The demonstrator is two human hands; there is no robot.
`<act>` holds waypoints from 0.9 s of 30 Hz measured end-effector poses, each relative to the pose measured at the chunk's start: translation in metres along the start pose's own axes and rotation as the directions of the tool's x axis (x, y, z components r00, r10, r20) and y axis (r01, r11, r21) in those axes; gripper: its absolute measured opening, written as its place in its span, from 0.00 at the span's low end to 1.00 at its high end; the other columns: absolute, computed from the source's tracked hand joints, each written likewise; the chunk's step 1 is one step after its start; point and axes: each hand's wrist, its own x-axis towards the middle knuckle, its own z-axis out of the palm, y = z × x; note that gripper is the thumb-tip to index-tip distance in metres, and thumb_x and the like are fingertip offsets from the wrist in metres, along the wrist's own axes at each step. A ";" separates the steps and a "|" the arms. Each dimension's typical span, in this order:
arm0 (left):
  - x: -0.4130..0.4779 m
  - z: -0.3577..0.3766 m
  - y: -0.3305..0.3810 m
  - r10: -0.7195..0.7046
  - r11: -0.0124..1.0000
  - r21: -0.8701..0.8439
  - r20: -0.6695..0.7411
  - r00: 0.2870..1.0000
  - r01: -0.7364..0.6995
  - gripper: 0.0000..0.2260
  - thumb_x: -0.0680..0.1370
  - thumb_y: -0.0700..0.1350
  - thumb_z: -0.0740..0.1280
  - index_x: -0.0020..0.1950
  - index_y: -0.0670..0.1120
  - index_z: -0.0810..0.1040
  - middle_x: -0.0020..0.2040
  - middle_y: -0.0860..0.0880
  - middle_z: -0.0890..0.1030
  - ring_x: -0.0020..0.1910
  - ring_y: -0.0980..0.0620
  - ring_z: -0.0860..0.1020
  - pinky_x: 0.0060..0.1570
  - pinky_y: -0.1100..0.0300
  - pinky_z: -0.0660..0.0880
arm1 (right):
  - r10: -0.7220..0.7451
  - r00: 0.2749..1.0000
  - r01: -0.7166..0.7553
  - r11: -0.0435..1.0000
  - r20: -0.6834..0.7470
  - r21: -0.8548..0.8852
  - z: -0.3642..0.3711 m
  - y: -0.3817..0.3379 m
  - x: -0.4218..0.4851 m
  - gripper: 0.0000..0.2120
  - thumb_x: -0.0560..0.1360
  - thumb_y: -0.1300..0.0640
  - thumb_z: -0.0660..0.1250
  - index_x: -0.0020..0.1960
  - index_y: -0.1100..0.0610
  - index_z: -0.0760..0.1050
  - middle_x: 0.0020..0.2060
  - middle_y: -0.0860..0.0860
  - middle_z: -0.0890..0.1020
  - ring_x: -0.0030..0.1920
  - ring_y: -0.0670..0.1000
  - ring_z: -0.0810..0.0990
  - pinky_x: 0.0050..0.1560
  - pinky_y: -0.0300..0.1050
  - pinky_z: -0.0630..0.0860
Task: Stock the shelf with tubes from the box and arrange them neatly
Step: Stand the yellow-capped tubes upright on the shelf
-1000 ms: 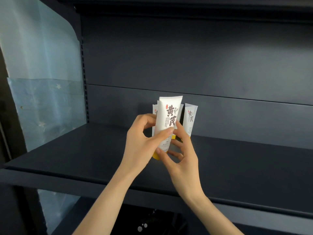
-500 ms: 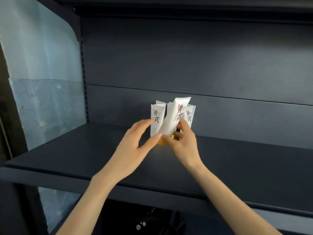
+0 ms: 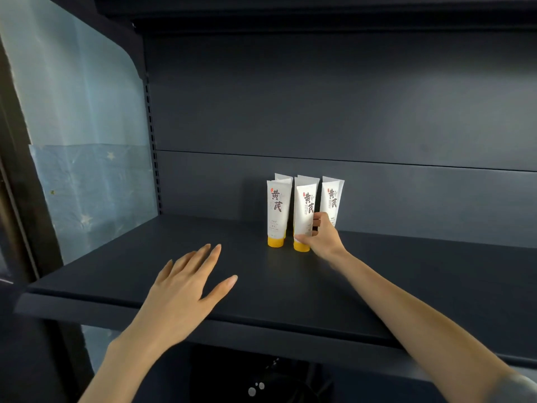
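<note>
Several white tubes with yellow caps stand cap-down near the back of the dark shelf [image 3: 203, 257]. The front left tube [image 3: 277, 212] stands free. My right hand [image 3: 321, 237] grips the lower part of the front middle tube [image 3: 303, 210], which stands upright on its cap. A third tube [image 3: 332, 199] stands to the right, partly behind my fingers. More tubes hide behind the front ones. My left hand [image 3: 186, 289] hovers open, palm down, over the shelf's front part, well apart from the tubes. The box is out of sight.
The shelf's dark back panel [image 3: 348, 112] rises right behind the tubes. A slotted upright [image 3: 151, 135] and a pale blue side sheet [image 3: 81, 135] close the left side. Another shelf board overhangs at the top. Bare shelf surface stretches left and right of the tubes.
The tube held up in both hands has been set upright in the front row. My left hand has let go and drawn back toward the shelf's front edge; my right hand stays on it.
</note>
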 end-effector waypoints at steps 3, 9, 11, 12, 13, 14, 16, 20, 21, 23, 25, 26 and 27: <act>0.001 0.003 -0.004 -0.001 0.997 0.072 0.003 1.000 0.001 0.45 0.62 0.70 0.26 0.77 0.55 0.42 0.78 0.56 0.48 0.77 0.57 0.49 0.75 0.54 0.48 | 0.004 1.000 -0.005 1.000 -0.017 -0.014 0.003 -0.001 0.004 0.30 0.71 0.62 0.73 0.67 0.58 0.63 0.60 0.54 0.75 0.59 0.53 0.76 0.53 0.44 0.75; -0.003 0.006 -0.010 -0.019 0.993 0.120 0.010 1.000 0.017 0.46 0.62 0.70 0.22 0.77 0.55 0.43 0.79 0.55 0.47 0.77 0.56 0.49 0.75 0.53 0.49 | 0.037 0.997 -0.040 0.998 -0.069 -0.047 0.011 0.000 0.007 0.27 0.71 0.60 0.74 0.66 0.59 0.66 0.61 0.55 0.75 0.60 0.54 0.75 0.57 0.46 0.74; -0.005 0.006 -0.012 -0.026 0.992 0.120 0.017 1.000 0.024 0.39 0.69 0.69 0.28 0.77 0.55 0.42 0.79 0.55 0.47 0.77 0.56 0.49 0.75 0.52 0.49 | 0.050 0.996 -0.055 0.996 -0.079 -0.064 0.012 0.001 0.009 0.26 0.71 0.59 0.74 0.64 0.60 0.66 0.61 0.55 0.75 0.61 0.54 0.74 0.56 0.45 0.73; -0.007 0.007 -0.012 -0.032 0.993 0.115 0.026 0.999 0.028 0.35 0.73 0.68 0.32 0.77 0.55 0.43 0.79 0.55 0.47 0.77 0.56 0.49 0.75 0.52 0.49 | 0.054 0.995 -0.060 0.996 -0.080 -0.072 0.012 0.001 0.009 0.26 0.71 0.58 0.74 0.64 0.60 0.66 0.61 0.55 0.75 0.61 0.54 0.74 0.56 0.45 0.72; -0.008 0.006 -0.012 -0.034 0.993 0.110 0.034 0.999 0.031 0.32 0.76 0.66 0.37 0.77 0.55 0.43 0.79 0.55 0.47 0.77 0.56 0.49 0.75 0.52 0.49 | 0.058 0.995 -0.064 0.995 -0.079 -0.077 0.012 0.001 0.010 0.27 0.71 0.58 0.74 0.64 0.60 0.66 0.61 0.55 0.75 0.62 0.54 0.74 0.56 0.45 0.72; -0.009 0.006 -0.013 -0.035 0.994 0.105 0.038 0.999 0.031 0.30 0.77 0.65 0.40 0.78 0.55 0.43 0.79 0.55 0.48 0.77 0.55 0.49 0.75 0.52 0.49 | 0.061 0.995 -0.067 0.994 -0.078 -0.081 0.012 0.000 0.010 0.27 0.71 0.58 0.74 0.65 0.60 0.66 0.61 0.55 0.75 0.62 0.54 0.74 0.57 0.46 0.72; -0.012 0.005 -0.015 -0.035 0.995 0.099 0.035 0.999 0.031 0.29 0.78 0.64 0.42 0.78 0.55 0.44 0.79 0.55 0.49 0.77 0.55 0.50 0.75 0.52 0.49 | 0.069 0.995 -0.076 0.993 -0.077 -0.092 0.011 0.000 0.010 0.27 0.71 0.57 0.74 0.65 0.60 0.66 0.61 0.55 0.75 0.62 0.54 0.74 0.57 0.46 0.72; -0.018 0.001 -0.020 -0.029 0.994 0.109 0.021 0.999 0.026 0.28 0.79 0.62 0.43 0.78 0.54 0.45 0.79 0.54 0.51 0.76 0.54 0.52 0.75 0.52 0.51 | 0.078 0.997 -0.078 0.986 -0.011 -0.144 0.004 -0.003 0.006 0.29 0.72 0.52 0.72 0.67 0.60 0.64 0.62 0.55 0.74 0.60 0.53 0.74 0.55 0.46 0.72; -0.020 0.000 -0.020 -0.022 0.994 0.111 0.016 1.000 0.020 0.28 0.79 0.62 0.44 0.78 0.54 0.46 0.78 0.54 0.51 0.76 0.54 0.53 0.75 0.52 0.51 | 0.076 0.997 -0.074 0.984 0.005 -0.164 0.002 -0.004 0.003 0.28 0.74 0.51 0.71 0.68 0.60 0.64 0.62 0.55 0.74 0.59 0.53 0.73 0.54 0.46 0.72; -0.021 -0.002 -0.020 -0.008 0.993 0.115 0.010 1.000 0.007 0.28 0.80 0.61 0.45 0.78 0.54 0.47 0.78 0.53 0.53 0.76 0.53 0.54 0.74 0.52 0.53 | 0.059 0.998 -0.054 0.975 0.016 -0.215 -0.005 -0.008 -0.002 0.27 0.77 0.49 0.66 0.69 0.60 0.62 0.64 0.56 0.73 0.57 0.51 0.72 0.53 0.45 0.71; -0.022 -0.002 -0.018 0.004 0.992 0.125 0.009 1.000 -0.005 0.28 0.80 0.62 0.45 0.78 0.53 0.47 0.78 0.53 0.53 0.76 0.53 0.54 0.74 0.51 0.53 | 0.037 0.999 -0.025 0.952 0.034 -0.306 -0.013 -0.014 -0.012 0.28 0.79 0.47 0.62 0.72 0.60 0.60 0.67 0.56 0.70 0.59 0.52 0.71 0.54 0.46 0.70; -0.022 -0.002 -0.017 0.013 0.991 0.132 0.010 1.000 -0.014 0.28 0.79 0.62 0.45 0.78 0.53 0.47 0.78 0.52 0.53 0.76 0.53 0.54 0.74 0.51 0.53 | 0.033 0.998 -0.011 0.929 0.053 -0.369 -0.018 -0.017 -0.018 0.29 0.79 0.45 0.60 0.73 0.60 0.59 0.69 0.56 0.68 0.63 0.54 0.70 0.58 0.48 0.70; -0.022 -0.002 -0.015 0.024 0.990 0.139 0.012 1.000 -0.025 0.29 0.79 0.62 0.44 0.78 0.53 0.47 0.78 0.52 0.53 0.76 0.53 0.54 0.74 0.51 0.53 | 0.032 0.997 0.004 0.900 0.077 -0.436 -0.023 -0.020 -0.025 0.30 0.79 0.43 0.58 0.74 0.59 0.58 0.71 0.56 0.65 0.67 0.56 0.68 0.62 0.51 0.69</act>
